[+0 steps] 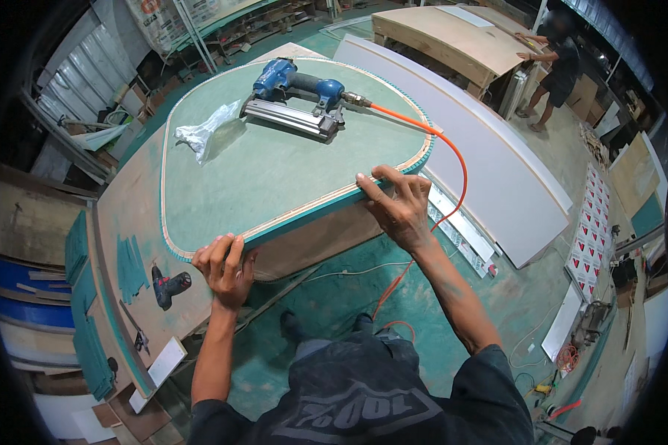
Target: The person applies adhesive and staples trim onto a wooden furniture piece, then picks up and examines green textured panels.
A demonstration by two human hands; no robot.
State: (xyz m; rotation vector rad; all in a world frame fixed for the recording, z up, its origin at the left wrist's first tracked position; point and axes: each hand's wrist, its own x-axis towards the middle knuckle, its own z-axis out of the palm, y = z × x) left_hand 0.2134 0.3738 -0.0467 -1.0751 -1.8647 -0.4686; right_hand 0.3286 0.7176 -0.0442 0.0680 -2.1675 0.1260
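Note:
A large green board with rounded corners [274, 178] lies in front of me, with a pale layered strip and a teal edge running round its rim. My left hand [227, 271] has its fingers curled over the near left edge. At the near right edge, my right hand [401, 204] grips the rim with thumb and fingers bent. On top of the board rests a blue and silver nail gun [293, 100], joined to an orange air hose [453, 144]. Beside it sits a crumpled clear plastic bag [206, 133]. Neither hand touches the nail gun.
A cordless drill [171, 286] and teal strips [131, 268] lie on the wooden table [122, 211] at left. A long pale panel [460, 141] leans to the right. Hose and cable cross the green floor by my feet. Another person [555, 67] works at a far-right bench [445, 44].

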